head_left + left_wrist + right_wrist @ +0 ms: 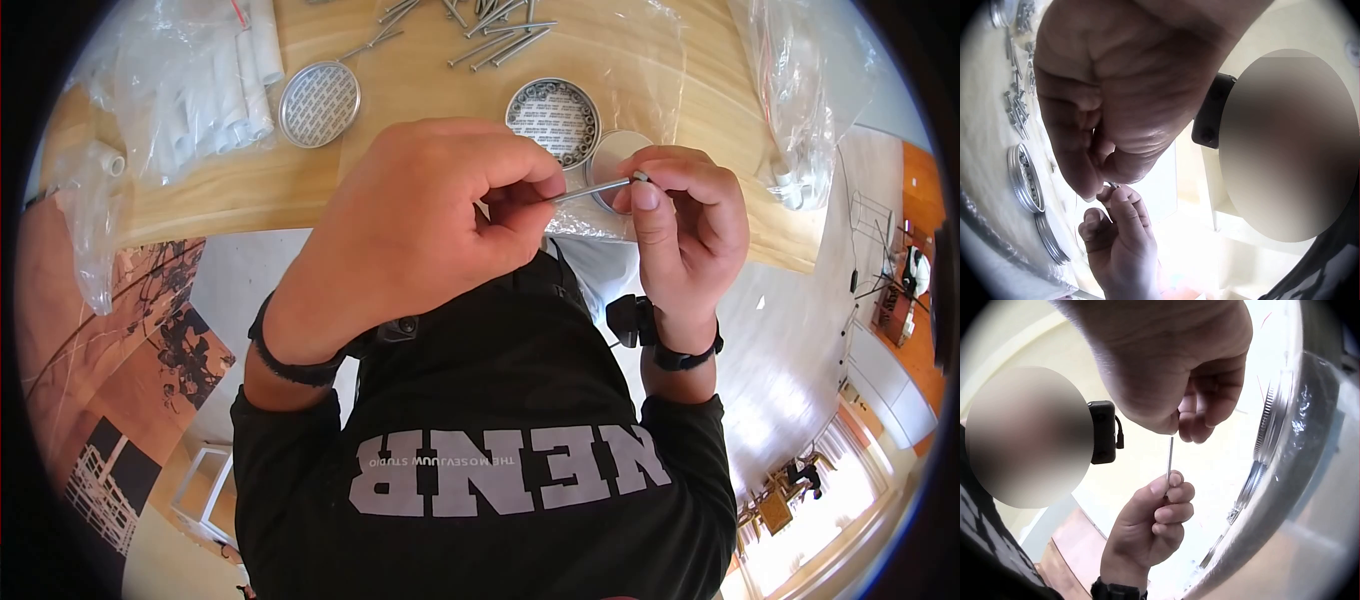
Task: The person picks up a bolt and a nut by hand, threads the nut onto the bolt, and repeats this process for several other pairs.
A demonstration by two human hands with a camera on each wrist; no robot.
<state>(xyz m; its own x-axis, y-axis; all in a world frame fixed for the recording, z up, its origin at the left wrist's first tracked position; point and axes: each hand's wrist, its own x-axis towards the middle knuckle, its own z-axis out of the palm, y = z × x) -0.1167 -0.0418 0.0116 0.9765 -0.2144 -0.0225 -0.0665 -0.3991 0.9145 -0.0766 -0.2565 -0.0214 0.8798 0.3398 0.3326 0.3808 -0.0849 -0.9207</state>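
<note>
My left hand (410, 205) pinches one end of a thin metal bolt (593, 191) between thumb and fingers, and that end is hidden in its grip. At the bolt's other end, my right hand (695, 215) pinches a small grey nut (640, 177) between thumb and forefinger. The shank slopes slightly up towards the right, above the table's near edge. In the right wrist view the bare shank (1170, 456) spans the gap between both hands. Just behind them stands a round tin (548, 105) with several small nuts around its inside.
A second round tin (606, 160) is partly covered by my right hand. Loose bolts (500, 35) lie at the table's far side. A round lid (320, 104) lies left, near white tubes (228, 90) in a clear bag. More clear plastic (790, 90) lies at the right.
</note>
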